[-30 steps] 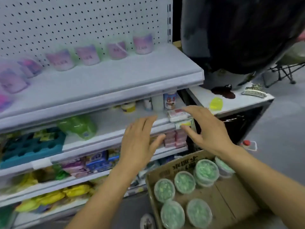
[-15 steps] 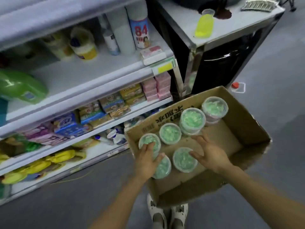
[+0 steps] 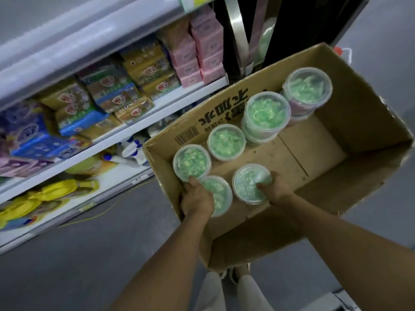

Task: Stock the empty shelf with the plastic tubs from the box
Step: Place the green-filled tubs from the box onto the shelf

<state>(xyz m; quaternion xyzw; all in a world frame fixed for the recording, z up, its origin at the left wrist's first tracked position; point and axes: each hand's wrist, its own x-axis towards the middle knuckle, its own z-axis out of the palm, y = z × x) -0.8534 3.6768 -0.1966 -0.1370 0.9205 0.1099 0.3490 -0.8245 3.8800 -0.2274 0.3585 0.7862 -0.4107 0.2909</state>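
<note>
Head view looks down into a brown cardboard box (image 3: 350, 122) on a smooth grey floor (image 3: 74, 261) — inside stand round, clear plastic tubs of green bits, two stacked at the far end. Left hand (image 3: 197, 199) curls its fingers around the near-left tub (image 3: 219, 194); right hand (image 3: 277, 188) grips the rim of the tub beside it (image 3: 248, 182). White metal shelves (image 3: 170, 101) to the left hold glossy wrapped packs — gold, blue and pink
</note>
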